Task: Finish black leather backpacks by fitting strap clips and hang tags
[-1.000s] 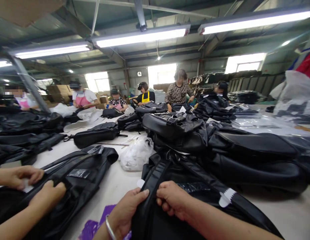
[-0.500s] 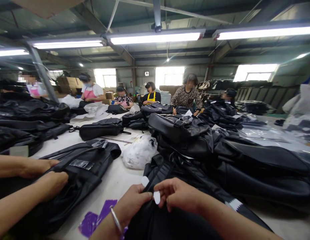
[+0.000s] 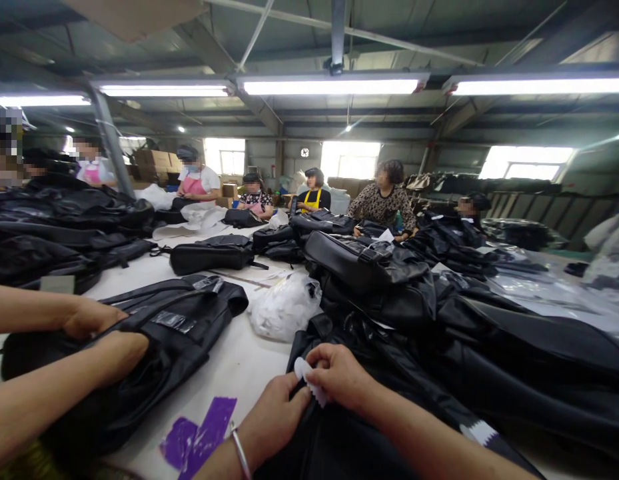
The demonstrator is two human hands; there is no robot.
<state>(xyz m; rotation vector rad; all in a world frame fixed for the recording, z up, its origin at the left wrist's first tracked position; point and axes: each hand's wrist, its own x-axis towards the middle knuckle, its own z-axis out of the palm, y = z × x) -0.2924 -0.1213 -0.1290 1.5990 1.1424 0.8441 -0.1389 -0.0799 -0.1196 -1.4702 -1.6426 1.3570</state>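
Note:
A black backpack (image 3: pixel 359 427) lies in front of me, its straps upward. My left hand (image 3: pixel 276 417), with a silver bangle at the wrist, is closed around one strap, thumb on top. On that strap sits a white strip (image 3: pixel 303 368) with a rounded end and a zigzag edge. My right hand (image 3: pixel 342 377) pinches this strip between thumb and fingers, close to my left fingertips. The other strap carries a similar white zigzag-edged strip (image 3: pixel 479 433) at lower right.
At left, a co-worker's hands (image 3: pixel 122 357) work inside another black bag (image 3: pixel 184 333). Purple tape (image 3: pixel 202 433) lies on the white table (image 3: pixel 254 373). A clear bag of white pieces (image 3: pixel 284 307) stands ahead. Black bags (image 3: pixel 514 333) pile up at right. Several people sit across the table.
My right hand has shifted up and inward to the strip and now pinches it. The strip's zigzag edge has come into view. The camera view has shifted slightly left.

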